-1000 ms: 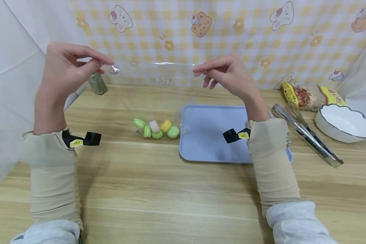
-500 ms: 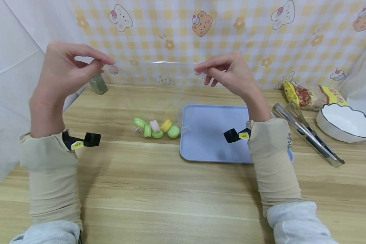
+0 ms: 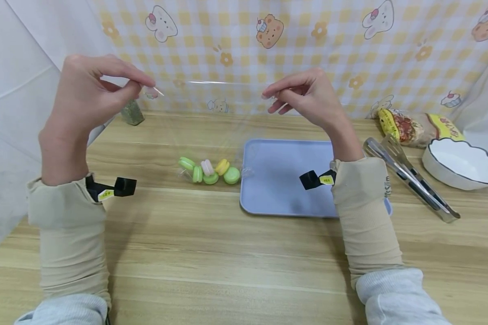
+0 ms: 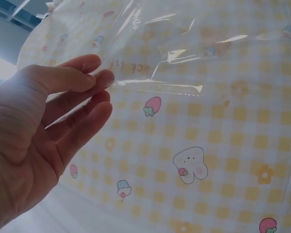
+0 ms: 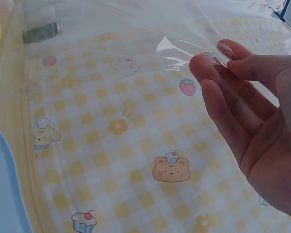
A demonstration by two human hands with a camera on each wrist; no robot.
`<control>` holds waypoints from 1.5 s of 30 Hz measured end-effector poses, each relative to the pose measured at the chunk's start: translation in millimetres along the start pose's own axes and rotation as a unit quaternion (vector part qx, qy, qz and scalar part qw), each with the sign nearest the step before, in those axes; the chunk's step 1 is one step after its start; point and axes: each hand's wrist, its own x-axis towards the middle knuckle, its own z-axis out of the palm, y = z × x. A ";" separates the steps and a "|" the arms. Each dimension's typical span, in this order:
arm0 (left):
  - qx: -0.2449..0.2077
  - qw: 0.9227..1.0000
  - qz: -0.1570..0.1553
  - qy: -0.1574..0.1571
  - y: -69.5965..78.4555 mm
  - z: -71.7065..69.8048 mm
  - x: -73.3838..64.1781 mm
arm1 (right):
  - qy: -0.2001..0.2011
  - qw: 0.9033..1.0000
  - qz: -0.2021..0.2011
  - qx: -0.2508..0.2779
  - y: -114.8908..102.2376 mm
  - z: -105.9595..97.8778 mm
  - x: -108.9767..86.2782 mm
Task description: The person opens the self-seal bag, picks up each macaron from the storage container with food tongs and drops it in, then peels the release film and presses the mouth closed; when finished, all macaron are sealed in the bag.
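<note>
A clear plastic bag (image 3: 211, 83) hangs upright between my hands. Thumb and fingertips of my left hand (image 3: 95, 92) pinch its upper left corner, and my right hand (image 3: 307, 97) pinches the upper right one. In the left wrist view the clear film (image 4: 182, 58) shines as it runs off from the fingertips. The right wrist view has the film (image 5: 172, 56) stretching leftward from the pinch. Several macarons lie at the bag's bottom, among them a yellow one (image 3: 222, 167), a pale pink one (image 3: 207, 167) and a green one (image 3: 232, 175).
Right of the macarons lies a blue tray (image 3: 284, 180), overlapped by the bag's lower corner. Farther right are metal tongs (image 3: 415, 180), a white scalloped dish (image 3: 459, 174) and a yellow-labelled food packet (image 3: 419, 128). A small green-filled jar (image 3: 132, 113) stands behind my left hand.
Both hands keep their pinch on the bag's top corners and have shifted only slightly. Glints along the film have changed. The macarons lie as before.
</note>
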 end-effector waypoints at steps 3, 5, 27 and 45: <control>0.020 0.999 0.032 -0.001 1.0 -0.2 0.4 | 0.005 1.000 0.003 -0.025 -0.6 -0.3 -0.2; 0.021 0.999 0.033 -0.001 2.2 -0.1 1.0 | 0.009 0.999 0.007 -0.047 -1.8 -0.2 -0.4; 0.072 0.997 0.032 0.008 6.9 1.3 0.4 | 0.018 0.998 0.015 -0.051 -2.6 0.8 0.3; 0.091 0.991 0.090 0.023 4.3 4.0 2.2 | 0.051 0.982 -0.011 -0.182 -3.2 3.4 0.0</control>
